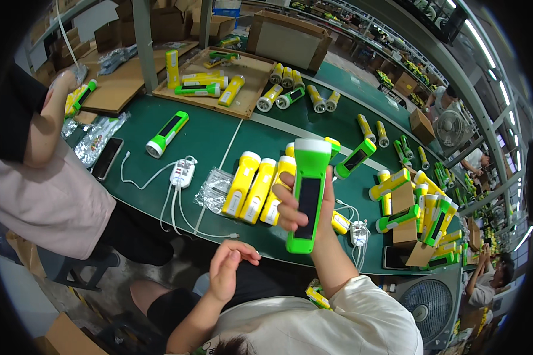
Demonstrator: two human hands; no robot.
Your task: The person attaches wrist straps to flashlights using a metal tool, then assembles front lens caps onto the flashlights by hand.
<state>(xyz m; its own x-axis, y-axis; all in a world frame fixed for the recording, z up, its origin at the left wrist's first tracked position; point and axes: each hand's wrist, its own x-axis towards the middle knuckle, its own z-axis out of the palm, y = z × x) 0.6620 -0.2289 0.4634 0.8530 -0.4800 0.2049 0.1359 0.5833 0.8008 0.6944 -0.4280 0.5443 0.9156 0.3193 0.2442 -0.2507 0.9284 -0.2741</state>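
Note:
My right hand [288, 208] is closed round a green flashlight [309, 198] with a dark solar panel along its body. The flashlight is raised above the bench, its pale lens end up. Lower and to the left, my left hand [226, 273] hovers in front of the bench edge, its fingers loosely bent with nothing visible in them. Just beyond, several yellow flashlights [241, 184] lie side by side, partly hidden by the raised one. A clear plastic bag [214, 188] lies at their left.
White power strips [182, 172] with cables rest on the green bench [142, 133]. A wooden tray [257, 83] holds flashlights at the back. More flashlights crowd a carton [404, 198] at right. A phone [108, 158] and another person [47, 177] are at left; a fan [425, 305] stands lower right.

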